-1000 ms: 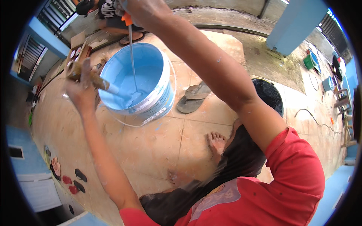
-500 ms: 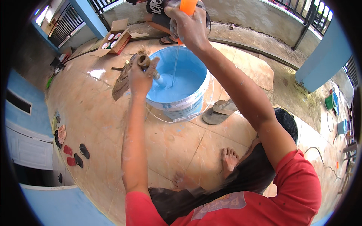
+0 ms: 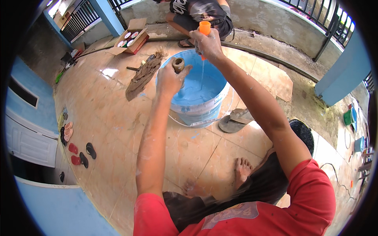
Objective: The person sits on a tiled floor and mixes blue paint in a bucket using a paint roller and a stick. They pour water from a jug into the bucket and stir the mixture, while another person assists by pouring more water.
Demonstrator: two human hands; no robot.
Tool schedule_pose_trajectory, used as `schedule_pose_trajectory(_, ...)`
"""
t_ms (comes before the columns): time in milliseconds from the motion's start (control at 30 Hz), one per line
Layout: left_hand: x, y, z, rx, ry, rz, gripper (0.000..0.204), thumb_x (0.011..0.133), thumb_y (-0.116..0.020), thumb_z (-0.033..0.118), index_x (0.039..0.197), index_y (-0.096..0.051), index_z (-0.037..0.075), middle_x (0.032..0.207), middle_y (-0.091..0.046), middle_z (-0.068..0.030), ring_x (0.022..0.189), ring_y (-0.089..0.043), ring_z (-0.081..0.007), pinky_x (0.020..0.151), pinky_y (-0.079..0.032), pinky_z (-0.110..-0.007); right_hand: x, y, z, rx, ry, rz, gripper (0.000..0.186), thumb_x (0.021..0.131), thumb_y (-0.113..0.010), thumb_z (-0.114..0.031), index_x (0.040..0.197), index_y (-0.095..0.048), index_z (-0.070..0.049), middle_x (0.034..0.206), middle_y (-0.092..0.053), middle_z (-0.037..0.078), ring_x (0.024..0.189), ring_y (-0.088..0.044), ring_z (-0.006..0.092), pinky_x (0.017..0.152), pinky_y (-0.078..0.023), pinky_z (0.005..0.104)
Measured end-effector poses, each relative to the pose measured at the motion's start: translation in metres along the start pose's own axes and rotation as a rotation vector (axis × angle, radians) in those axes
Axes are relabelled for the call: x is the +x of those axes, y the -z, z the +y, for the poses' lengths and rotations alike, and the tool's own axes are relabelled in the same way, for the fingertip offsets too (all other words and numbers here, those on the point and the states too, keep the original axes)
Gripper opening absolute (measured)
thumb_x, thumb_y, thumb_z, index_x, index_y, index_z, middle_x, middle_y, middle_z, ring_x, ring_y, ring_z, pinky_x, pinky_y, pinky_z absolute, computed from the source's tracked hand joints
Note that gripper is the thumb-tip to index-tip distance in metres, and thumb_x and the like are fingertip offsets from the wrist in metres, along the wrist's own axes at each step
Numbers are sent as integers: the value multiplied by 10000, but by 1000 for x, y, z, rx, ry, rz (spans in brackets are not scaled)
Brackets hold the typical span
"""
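A large bucket [image 3: 199,108] with a white, paint-smeared rim holds light blue paint [image 3: 201,89]. My left hand [image 3: 169,81] is closed round a hollow brown stick, perhaps bamboo [image 3: 178,64], at the bucket's left side. Its lower part is coated blue and dips into the paint. Over the far side of the bucket, my right hand [image 3: 210,45] grips an orange-handled tool [image 3: 204,28]. From its lower end a thin straight line, seemingly a rod, runs down to the paint. The tool's head is hidden.
A brown rag [image 3: 143,76] lies left of the bucket. Beyond it stands an open cardboard box [image 3: 136,41] of round-lidded cans. Another person [image 3: 202,15] crouches behind the bucket. A grey sandal [image 3: 230,123] lies right of it; several more sandals [image 3: 82,159] are at left.
The view has shifted, so the bucket appears farther right. My right hand has come down closer to the bucket. My left hand has moved right, over the rim, with the stick.
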State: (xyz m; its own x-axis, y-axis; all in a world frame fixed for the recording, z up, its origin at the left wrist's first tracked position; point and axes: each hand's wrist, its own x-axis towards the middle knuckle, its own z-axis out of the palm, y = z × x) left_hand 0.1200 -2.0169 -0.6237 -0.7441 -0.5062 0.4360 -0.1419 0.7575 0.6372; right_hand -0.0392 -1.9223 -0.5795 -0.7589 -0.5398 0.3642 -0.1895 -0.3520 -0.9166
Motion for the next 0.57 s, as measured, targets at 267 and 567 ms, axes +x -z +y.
schedule_pose_trajectory(267,-2,47,24,-87,10,-7,471,886,-833,437,962,-702,-9,790,-735,-88,754,-721,-169,709,-549,-346,-17,-4,-80,164,48,14,240,936,-659,-124,718,-576,-68,554,-510,-13,417,-473,85,374,-347,278)
schedule_pose_trajectory(567,18,56,27,-414,-112,160,454,881,-859,439,957,-706,19,772,-729,-50,682,-657,-129,671,-526,-287,-25,-5,-111,0,468,64,273,918,-666,-175,687,-570,-64,593,-548,-14,464,-496,91,445,-435,289)
